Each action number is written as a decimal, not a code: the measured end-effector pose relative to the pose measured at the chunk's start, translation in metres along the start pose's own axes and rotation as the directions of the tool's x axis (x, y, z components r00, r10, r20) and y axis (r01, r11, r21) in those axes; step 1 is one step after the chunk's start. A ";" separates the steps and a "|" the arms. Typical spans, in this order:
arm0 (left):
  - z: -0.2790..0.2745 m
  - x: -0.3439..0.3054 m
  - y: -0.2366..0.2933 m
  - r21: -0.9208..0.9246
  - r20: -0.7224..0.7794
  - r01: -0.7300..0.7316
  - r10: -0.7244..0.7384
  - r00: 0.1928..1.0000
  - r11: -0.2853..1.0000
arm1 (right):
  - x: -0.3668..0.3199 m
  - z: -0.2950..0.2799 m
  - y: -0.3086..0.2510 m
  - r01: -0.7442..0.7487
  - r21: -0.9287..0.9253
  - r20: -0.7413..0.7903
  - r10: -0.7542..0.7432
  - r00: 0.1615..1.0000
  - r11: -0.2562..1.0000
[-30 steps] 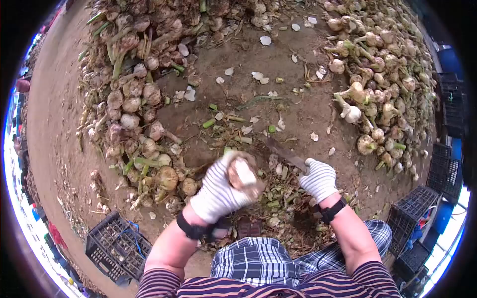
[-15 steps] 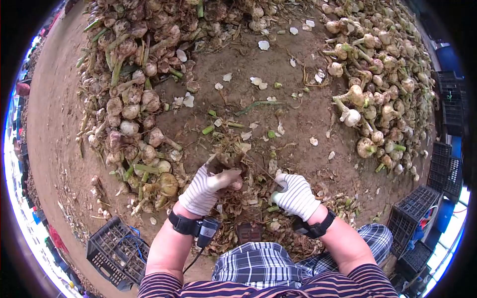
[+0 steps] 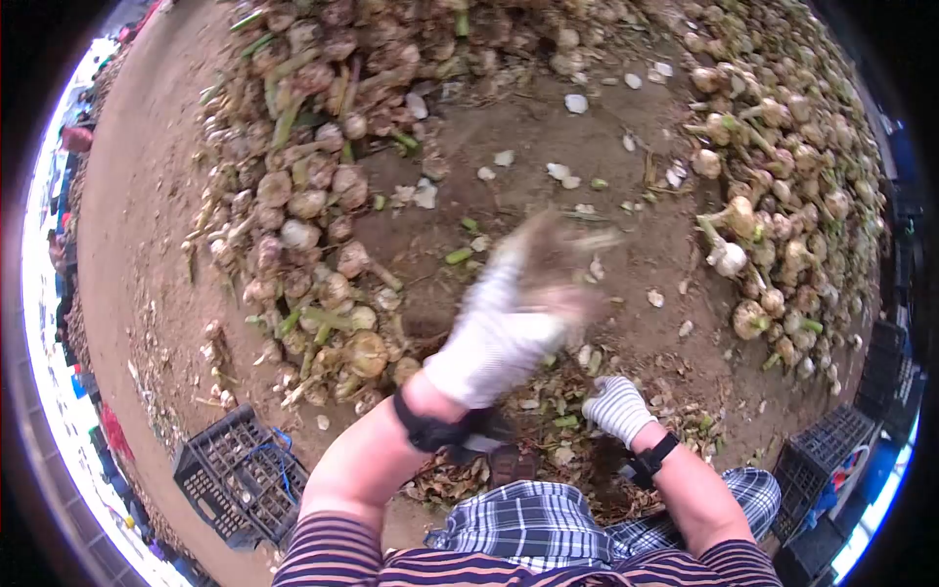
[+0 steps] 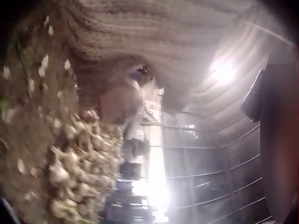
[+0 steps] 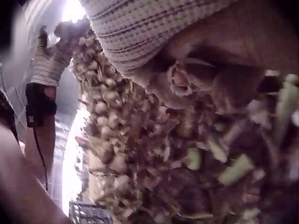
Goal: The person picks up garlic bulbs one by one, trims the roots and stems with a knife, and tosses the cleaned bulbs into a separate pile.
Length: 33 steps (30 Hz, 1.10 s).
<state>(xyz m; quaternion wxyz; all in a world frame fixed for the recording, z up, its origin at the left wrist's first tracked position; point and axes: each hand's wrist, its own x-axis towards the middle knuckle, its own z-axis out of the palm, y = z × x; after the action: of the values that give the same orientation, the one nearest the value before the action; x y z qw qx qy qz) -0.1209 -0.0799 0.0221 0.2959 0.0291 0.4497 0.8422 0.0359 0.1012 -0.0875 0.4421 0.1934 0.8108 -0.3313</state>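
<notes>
My left hand (image 3: 499,333), in a white striped glove with brown-stained fingers, is stretched out over the ground in the head view, blurred by motion. At its fingers is a brown, stringy blur (image 3: 553,256), with the look of the garlic bulb it gripped before; its outline is smeared. Lower right, my right hand (image 3: 621,409) stays curled close over the trimmings. The knife it gripped earlier is hidden in the head view. In the right wrist view, the glove's curled fingers (image 5: 182,86) fill the top, above cut green stem pieces (image 5: 236,170).
Untrimmed garlic (image 3: 308,201) is heaped at left and back. Another garlic pile (image 3: 782,215) lies at right. Stem pieces and leaves (image 3: 567,421) litter the ground before my knees. Black crates stand at left (image 3: 240,474) and right (image 3: 827,440).
My left hand has swung up and to the right, away from the knife, with the brown mass at its fingers. The right hand has shifted slightly, and the head view has turned left.
</notes>
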 end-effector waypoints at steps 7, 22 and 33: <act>-0.078 0.038 0.077 0.762 -0.488 0.490 0.122 0.864 -0.423 | -0.009 -0.039 -0.012 0.131 0.151 -0.331 -0.075 0.941 0.980; -0.135 0.029 -0.064 0.713 -0.466 0.269 0.152 0.871 0.648 | -0.019 -0.048 -0.020 0.118 -0.032 -0.349 -0.121 0.929 0.993; -0.046 -0.020 -0.038 0.526 -0.110 0.197 -0.164 0.980 0.827 | -0.047 -0.075 -0.068 0.359 -0.376 -0.282 -0.474 0.834 0.854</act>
<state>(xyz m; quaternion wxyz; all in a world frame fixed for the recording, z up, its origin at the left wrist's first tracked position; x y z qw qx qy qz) -0.1007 -0.1082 -0.0304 0.3407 0.0426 0.6756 0.6525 -0.0246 0.1053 0.0066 0.2242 -0.0033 0.9424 -0.2483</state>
